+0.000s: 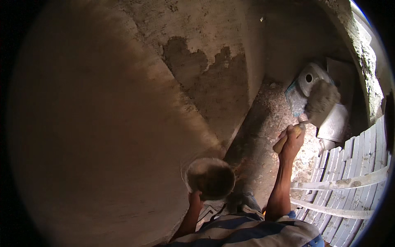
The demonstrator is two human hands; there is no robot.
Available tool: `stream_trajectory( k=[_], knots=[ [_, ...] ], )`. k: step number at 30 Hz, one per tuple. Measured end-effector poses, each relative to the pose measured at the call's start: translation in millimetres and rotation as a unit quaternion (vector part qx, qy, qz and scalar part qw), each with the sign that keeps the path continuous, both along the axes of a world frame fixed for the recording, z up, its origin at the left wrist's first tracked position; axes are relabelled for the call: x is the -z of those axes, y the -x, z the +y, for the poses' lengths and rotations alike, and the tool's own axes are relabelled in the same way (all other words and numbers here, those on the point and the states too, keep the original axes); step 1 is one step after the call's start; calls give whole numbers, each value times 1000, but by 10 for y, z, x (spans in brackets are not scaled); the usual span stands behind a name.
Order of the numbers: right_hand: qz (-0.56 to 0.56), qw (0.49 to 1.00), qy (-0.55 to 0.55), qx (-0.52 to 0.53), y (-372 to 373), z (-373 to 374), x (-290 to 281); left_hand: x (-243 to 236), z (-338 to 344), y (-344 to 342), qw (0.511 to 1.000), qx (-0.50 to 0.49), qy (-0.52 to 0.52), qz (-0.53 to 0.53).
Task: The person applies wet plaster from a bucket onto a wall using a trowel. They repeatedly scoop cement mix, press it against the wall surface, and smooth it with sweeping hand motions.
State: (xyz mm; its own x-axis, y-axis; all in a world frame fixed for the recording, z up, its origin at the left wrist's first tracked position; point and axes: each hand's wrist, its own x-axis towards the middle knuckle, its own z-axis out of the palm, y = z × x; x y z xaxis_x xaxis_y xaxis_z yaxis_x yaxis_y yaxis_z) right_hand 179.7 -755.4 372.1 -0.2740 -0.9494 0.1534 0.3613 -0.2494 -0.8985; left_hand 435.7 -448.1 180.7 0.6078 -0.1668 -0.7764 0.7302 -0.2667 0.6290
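My right hand [291, 142] grips the wooden handle of a trowel [280, 144] at the right of centre. Its blade, angled toward the upper right, carries a grey lump of mortar [323, 99]. My left hand [196, 198] holds the rim of a round pan [210, 177] at the lower middle, close against a large smooth plastered surface [103, 123]. The pan's inside is dark and partly blurred. Beyond it, a rougher wall section [201, 90] has a darker, irregular patch of plaster on it.
A white item with a round hole [304, 86] and pale sheets [331, 125] lie on the stained floor [263, 123]. A rough-edged opening [368, 74] is at upper right. Stacked white slats with cross strips [349, 201] fill the lower right.
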Motion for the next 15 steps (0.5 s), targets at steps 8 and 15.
stream_trajectory(
  k=[8,15],
  knots=[
    [428,853,21,296,-1992,-149,920,250,1546,247,985,-109,106,-85],
    [82,931,-21,-356,-2883,2446,-295,205,2811,52,704,546,-217,-399]
  ],
)
